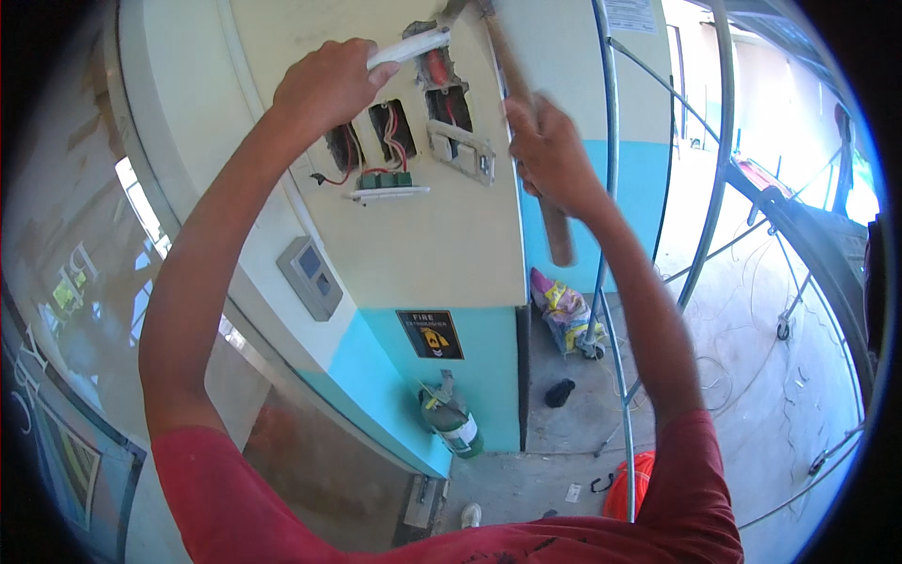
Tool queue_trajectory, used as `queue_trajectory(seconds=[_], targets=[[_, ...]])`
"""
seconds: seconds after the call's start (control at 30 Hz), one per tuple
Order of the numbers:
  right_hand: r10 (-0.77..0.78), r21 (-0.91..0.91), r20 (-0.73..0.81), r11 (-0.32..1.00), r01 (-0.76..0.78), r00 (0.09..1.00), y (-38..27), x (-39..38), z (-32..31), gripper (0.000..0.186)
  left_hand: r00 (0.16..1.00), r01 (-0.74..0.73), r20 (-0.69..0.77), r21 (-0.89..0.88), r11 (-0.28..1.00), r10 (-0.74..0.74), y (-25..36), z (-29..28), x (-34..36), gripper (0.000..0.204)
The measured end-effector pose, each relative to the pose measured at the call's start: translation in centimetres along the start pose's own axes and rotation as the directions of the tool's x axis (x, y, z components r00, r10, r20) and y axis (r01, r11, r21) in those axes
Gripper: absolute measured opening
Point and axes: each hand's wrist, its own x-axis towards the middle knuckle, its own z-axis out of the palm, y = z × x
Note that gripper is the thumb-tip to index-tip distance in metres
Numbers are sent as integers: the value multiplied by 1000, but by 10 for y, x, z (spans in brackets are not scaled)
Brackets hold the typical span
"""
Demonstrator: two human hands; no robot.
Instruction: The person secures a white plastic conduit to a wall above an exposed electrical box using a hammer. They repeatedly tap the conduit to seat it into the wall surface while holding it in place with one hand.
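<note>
My left hand (329, 80) grips a white bar-like tool (413, 47), held across the upper rough wall cutout (438, 70) with red material inside. My right hand (554, 155) is closed on a wooden-handled hammer (512, 66), its head at the top beside the bar's far end, partly out of view. Below are open boxes (393, 127) with red and white wires. A green terminal assembly on a white plate (385, 193) hangs under them, and a pale switch frame (460, 152) hangs tilted at the right.
Metal scaffolding (611, 113) with wheels stands at my right. Below are a green extinguisher (446, 423), a colourful bag (562, 305), a dark object (559, 393) and an orange coiled cable (629, 489) on the floor. A grey wall panel (310, 277) and glazed door (85, 282) are at left.
</note>
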Motion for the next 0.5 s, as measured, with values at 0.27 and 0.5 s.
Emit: queue_trajectory(seconds=[0.27, 0.5], targets=[[-351, 92, -191, 923, 373, 917, -39, -16, -47, 38, 998, 61, 36, -60, 996, -59, 1, 4, -9, 45], [-453, -337, -136, 858, 389, 881, 22, 11, -10, 36, 998, -13, -55, -35, 999, 11, 0, 19, -9, 42]])
